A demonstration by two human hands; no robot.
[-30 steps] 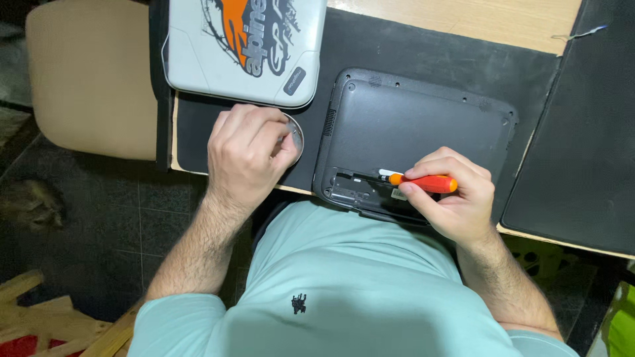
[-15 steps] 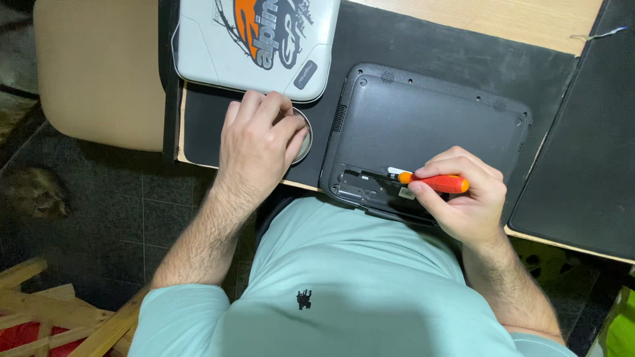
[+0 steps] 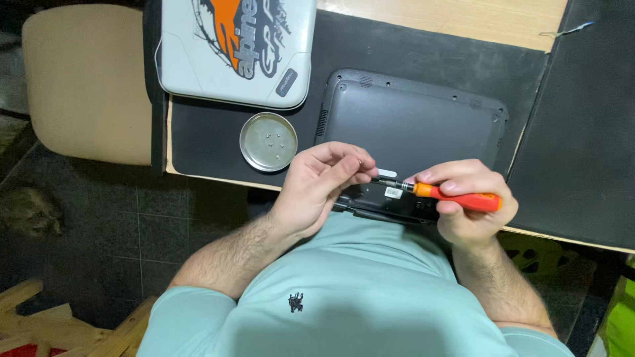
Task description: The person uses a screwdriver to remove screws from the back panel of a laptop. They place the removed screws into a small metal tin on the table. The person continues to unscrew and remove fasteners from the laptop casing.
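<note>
Orange-handled screwdriver (image 3: 456, 196) lies level in the right hand (image 3: 466, 205), grip clamped round its handle, over the near edge of the upturned dark laptop (image 3: 423, 125). Left hand (image 3: 324, 185) pinches the metal tip, fingers together on it (whether a screw sits between them I cannot tell). Beyond, on the desk's black mat (image 3: 205, 142), a round metal dish (image 3: 268, 141) holds small screws; farther still lies a white laptop (image 3: 235, 49).

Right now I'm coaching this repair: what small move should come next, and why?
Probably carry the left hand over to the dish and drop whatever its fingers pinched off the screwdriver tip. The fingers meet right at the tip above the laptop, and the dish already holds small screws.
</note>
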